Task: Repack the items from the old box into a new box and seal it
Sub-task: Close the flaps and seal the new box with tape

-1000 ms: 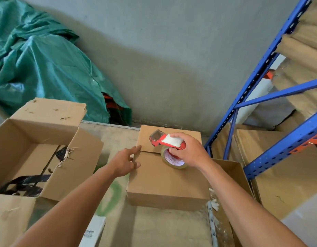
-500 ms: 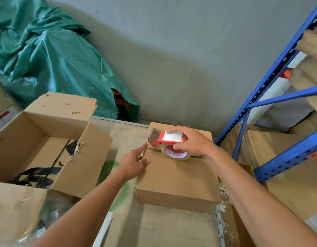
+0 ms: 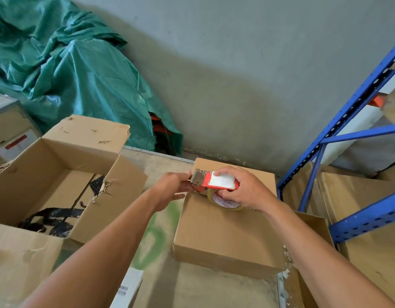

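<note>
A pale worktable (image 3: 192, 290) stands against a grey wall (image 3: 236, 85). The new box (image 3: 225, 236) sits right of centre on it with its flaps closed. No tape shows on its top.

The red tape dispenser (image 3: 214, 182) is held over the far left part of the lid, its roll touching or just above the cardboard. The right hand (image 3: 245, 193) grasps it from above, fingers wrapped over the body and roll. The left hand (image 3: 172, 188) meets the dispenser's metal mouth with thumb and fingers pinched together there. It is probably taking the tape's free end, though the tape itself is too thin to see.

The step in hand looks like the start of sealing. The next move calls for pressing the tape end down at the box's edge, then drawing the dispenser along the flap seam while the box is kept from sliding.

At the left is the old box (image 3: 47, 174), open and torn, with black plastic (image 3: 52, 218) inside. A green tarp (image 3: 69, 74) lies behind it, and a blue rack (image 3: 347, 121) stands far right.
</note>
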Demonstrator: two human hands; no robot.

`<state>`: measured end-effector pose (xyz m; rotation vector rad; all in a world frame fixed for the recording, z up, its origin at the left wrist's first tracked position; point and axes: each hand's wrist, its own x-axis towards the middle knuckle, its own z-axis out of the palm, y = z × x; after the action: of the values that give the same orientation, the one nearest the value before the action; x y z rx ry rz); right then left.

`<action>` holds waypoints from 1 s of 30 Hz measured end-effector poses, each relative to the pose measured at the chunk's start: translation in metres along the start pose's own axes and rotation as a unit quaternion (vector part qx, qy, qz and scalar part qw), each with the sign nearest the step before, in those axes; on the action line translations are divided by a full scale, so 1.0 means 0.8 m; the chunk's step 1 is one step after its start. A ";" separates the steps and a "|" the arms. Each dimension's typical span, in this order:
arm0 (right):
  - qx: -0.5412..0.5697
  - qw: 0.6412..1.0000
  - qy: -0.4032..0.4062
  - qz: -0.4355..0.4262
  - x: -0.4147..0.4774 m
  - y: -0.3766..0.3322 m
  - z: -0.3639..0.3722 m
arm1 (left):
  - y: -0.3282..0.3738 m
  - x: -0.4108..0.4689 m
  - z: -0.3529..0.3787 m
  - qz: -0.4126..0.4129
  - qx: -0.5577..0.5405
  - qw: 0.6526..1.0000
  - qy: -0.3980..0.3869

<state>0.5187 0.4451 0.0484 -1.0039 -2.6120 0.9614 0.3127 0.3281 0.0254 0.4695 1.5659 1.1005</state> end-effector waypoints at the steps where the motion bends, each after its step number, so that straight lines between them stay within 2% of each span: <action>1: 0.003 1.000 0.002 -0.004 0.000 0.001 0.000 | 0.000 0.002 -0.002 -0.007 -0.010 1.000 -0.005; 5: 0.025 1.000 0.009 -0.005 -0.003 0.007 -0.002 | -0.004 0.010 -0.006 -0.049 -0.104 0.991 -0.066; 7: 0.028 1.000 0.010 -0.007 -0.004 0.010 -0.002 | -0.006 0.012 -0.006 -0.059 -0.115 0.987 -0.098; 10: 0.041 0.999 0.012 -0.008 -0.006 0.014 -0.002 | -0.004 0.013 -0.006 -0.059 -0.132 0.983 -0.113; 15: 0.063 0.998 0.014 -0.008 -0.007 0.018 -0.002 | -0.008 0.016 -0.006 -0.088 -0.242 0.955 -0.148; 23: 0.075 0.997 0.008 -0.011 -0.008 0.023 -0.005 | -0.009 0.016 0.003 -0.064 -0.207 0.967 -0.132; 30: 0.066 0.998 0.008 -0.011 -0.008 0.023 -0.007 | -0.011 0.016 0.007 0.020 -0.122 0.990 -0.065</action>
<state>0.5359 0.4544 0.0416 -0.9460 -2.5036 1.0992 0.3160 0.3361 0.0109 0.3994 1.2929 1.2487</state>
